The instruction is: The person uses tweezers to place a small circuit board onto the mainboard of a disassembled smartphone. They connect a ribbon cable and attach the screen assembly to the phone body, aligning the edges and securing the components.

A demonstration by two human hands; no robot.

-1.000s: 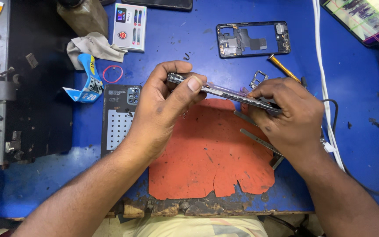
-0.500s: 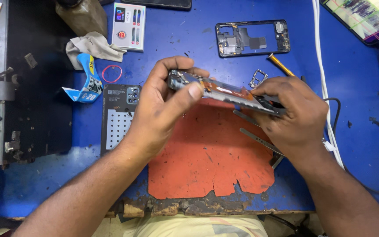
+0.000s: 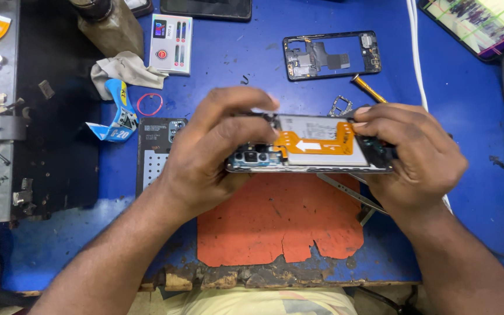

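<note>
Both hands, left hand (image 3: 205, 157) and right hand (image 3: 415, 154), grip an opened phone (image 3: 313, 146) by its ends, fingers clenched, above the orange mat (image 3: 275, 224); a steady, level hold seems best.

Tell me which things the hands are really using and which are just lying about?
In use:
- left hand
- right hand
- opened phone, held by both over the orange mat

Lying about:
- phone frame
- back cover
- tweezers
- red rubber band
- cloth
- white cable
</note>
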